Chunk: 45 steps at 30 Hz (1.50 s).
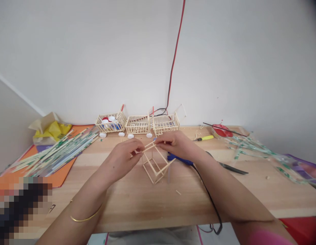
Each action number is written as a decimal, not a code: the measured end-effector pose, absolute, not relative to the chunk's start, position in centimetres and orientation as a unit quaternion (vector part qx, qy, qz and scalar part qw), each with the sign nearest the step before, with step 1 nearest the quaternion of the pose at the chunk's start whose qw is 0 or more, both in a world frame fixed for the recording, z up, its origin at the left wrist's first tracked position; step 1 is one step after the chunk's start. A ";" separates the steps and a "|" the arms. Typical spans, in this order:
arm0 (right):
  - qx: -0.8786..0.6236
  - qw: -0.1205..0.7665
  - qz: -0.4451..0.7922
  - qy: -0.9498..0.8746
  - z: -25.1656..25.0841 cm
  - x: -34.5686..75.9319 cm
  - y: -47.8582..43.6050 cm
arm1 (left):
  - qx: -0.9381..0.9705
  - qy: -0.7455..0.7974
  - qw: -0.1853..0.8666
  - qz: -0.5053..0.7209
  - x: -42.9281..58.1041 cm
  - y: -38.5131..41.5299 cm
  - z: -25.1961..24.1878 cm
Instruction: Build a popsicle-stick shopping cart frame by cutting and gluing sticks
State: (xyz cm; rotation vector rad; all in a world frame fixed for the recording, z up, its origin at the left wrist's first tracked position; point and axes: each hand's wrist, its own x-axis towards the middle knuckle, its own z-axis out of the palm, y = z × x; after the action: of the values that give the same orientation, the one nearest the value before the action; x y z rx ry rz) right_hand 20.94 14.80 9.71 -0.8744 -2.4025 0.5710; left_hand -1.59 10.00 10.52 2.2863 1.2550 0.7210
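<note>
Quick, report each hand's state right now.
Left hand: closed, pinching one end of a thin pale wooden stick by the top of the open box-shaped wooden stick frame.
Right hand: closed, pinching that stick's other end.

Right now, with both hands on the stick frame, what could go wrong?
The frame is thin sticks, pinched only at its top by the left hand and right hand; squeezing could snap a joint.
The glue gun lies just behind it, by the right wrist, which might brush it.
The cord runs under the right forearm and off the table edge; a snag could drag the gun.
</note>
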 end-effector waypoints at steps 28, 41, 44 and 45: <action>-0.332 0.351 0.422 -0.767 9.0 20.6 13.6 | 0.815 0.466 0.236 0.251 -1.7 10.2 10.2; -0.227 0.581 0.614 -0.484 11.6 22.5 12.0 | 0.817 0.454 0.243 0.258 -2.0 10.5 9.7; -0.229 0.587 0.625 -0.461 11.9 23.8 11.0 | 0.804 0.461 0.262 0.268 -2.0 10.6 9.8; -0.234 0.589 0.626 -0.454 11.8 24.3 10.6 | 0.800 0.465 0.268 0.267 -2.1 10.7 9.8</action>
State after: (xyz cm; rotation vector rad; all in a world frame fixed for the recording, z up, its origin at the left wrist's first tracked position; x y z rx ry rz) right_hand 24.35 10.63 11.85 -0.5458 -1.0570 1.4586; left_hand -2.08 10.67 9.85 2.1597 1.2544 0.7211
